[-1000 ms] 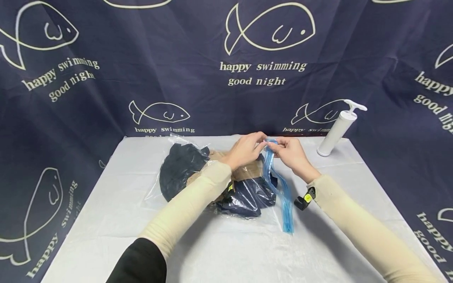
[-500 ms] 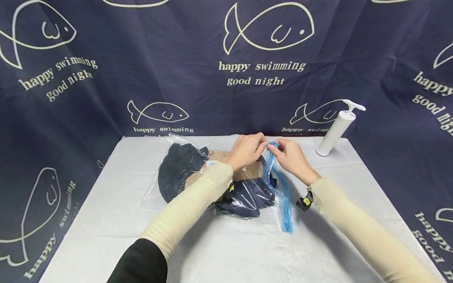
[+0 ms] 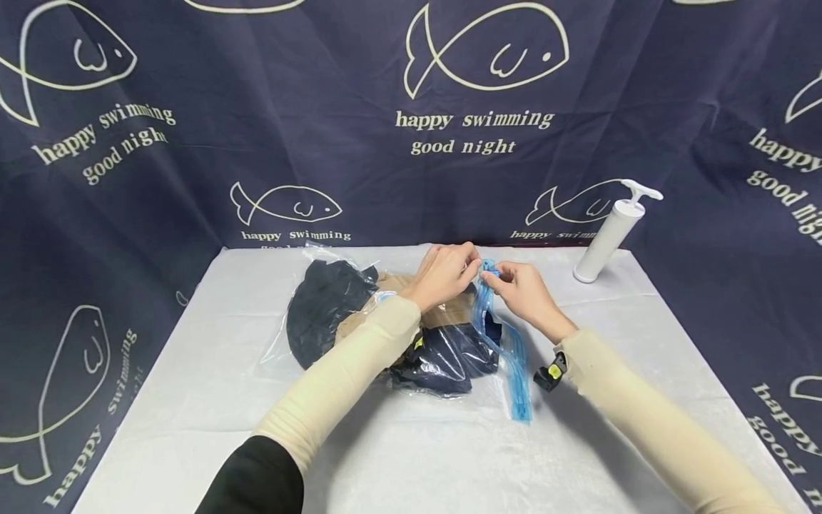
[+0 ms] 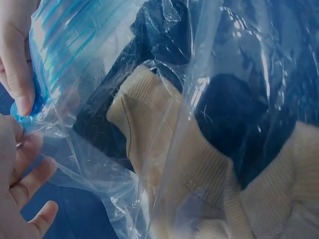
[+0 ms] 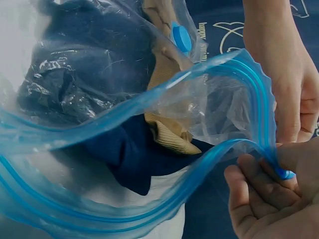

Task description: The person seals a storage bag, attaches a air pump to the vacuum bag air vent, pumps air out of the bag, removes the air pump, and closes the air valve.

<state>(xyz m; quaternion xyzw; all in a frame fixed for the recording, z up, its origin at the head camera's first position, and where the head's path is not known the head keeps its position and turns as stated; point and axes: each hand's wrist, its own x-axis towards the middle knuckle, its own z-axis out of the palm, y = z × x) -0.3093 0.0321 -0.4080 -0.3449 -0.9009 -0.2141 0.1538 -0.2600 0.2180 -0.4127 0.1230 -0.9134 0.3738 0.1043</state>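
A clear storage bag [image 3: 472,364] lies on the table with folded navy and tan clothes inside. Its blue zip strip [image 3: 519,378] runs along the right end, and in the right wrist view the bag's mouth gapes. At the far corner my left hand [image 3: 445,273] pinches the end of the strip. Just beside it, my right hand [image 3: 525,291] pinches a small blue zip slider [image 5: 286,174] on the strip. Both hands nearly meet in the left wrist view, where tan ribbed cloth [image 4: 164,134] shows through the plastic.
A white hand pump [image 3: 606,239] stands upright at the table's back right. A round blue valve [image 5: 181,38] sits on the bag. Behind the white-covered table [image 3: 411,457] hangs a navy fish-print curtain [image 3: 359,128].
My right hand has come slightly nearer along the zip strip, away from the far corner. My left hand stays almost where it was.
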